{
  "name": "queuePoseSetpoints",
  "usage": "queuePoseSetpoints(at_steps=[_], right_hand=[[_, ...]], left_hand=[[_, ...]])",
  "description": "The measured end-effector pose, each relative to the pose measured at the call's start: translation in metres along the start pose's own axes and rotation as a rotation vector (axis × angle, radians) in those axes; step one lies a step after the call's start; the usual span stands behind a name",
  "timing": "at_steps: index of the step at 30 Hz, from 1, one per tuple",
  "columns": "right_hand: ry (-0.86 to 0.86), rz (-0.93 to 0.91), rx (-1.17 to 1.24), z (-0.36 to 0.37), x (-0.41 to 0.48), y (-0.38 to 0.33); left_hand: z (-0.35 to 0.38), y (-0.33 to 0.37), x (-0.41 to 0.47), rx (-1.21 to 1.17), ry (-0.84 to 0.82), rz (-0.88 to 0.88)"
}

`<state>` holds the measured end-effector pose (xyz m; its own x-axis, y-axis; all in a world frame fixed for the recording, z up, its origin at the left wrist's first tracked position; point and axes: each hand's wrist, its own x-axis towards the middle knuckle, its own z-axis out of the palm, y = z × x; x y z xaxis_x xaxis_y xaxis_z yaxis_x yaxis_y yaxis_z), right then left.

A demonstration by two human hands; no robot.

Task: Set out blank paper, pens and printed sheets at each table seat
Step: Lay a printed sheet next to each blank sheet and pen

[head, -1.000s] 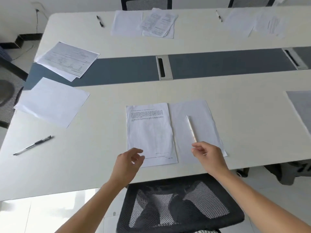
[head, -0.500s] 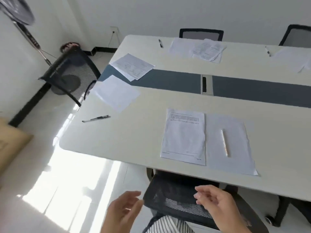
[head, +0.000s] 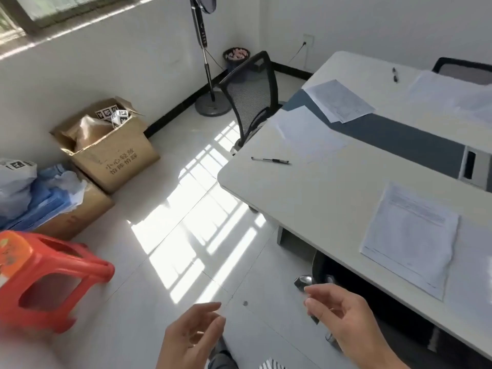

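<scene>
Hands [head: 191,336] [head: 343,312] pulled back off table [head: 306,198]; blank paper [head: 476,272] cropped.

Ahead of the right hand [head: 343,320] two pens [head: 270,160] and two printed papers [head: 410,235] are lying; beyond the left hand [head: 189,339] two boxes [head: 114,155] and one stool [head: 40,275] are standing.

Single head view, angled down-left: table [head: 306,198] corner near, floor [head: 159,275] beyond.
</scene>
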<state>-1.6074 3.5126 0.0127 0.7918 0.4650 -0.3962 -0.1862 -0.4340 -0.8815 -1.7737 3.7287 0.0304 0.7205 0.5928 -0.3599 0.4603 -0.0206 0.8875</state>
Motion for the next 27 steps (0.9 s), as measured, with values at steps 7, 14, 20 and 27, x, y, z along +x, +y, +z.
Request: queuePoseSetpoints(at_steps=[7,14,20,27], right_hand=[[-0.048,-0.052,-0.017,0.127,0.063,-0.074],[-0.034,-0.07,0.003,0.204,0.12,-0.125],[0.013,-0.068,0.033,0.242,0.217,-0.158],[-0.008,-0.107,0.069,0.289,0.357,-0.244]], left_hand=[[-0.148,-0.009,0.055,-0.044,0.146,-0.009],[-0.241,-0.002,0.136,-0.072,0.172,-0.024],[-0.267,0.006,0.249,-0.132,0.166,0.004],[-0.335,0.058,0.384,-0.121,0.184,0.041]])
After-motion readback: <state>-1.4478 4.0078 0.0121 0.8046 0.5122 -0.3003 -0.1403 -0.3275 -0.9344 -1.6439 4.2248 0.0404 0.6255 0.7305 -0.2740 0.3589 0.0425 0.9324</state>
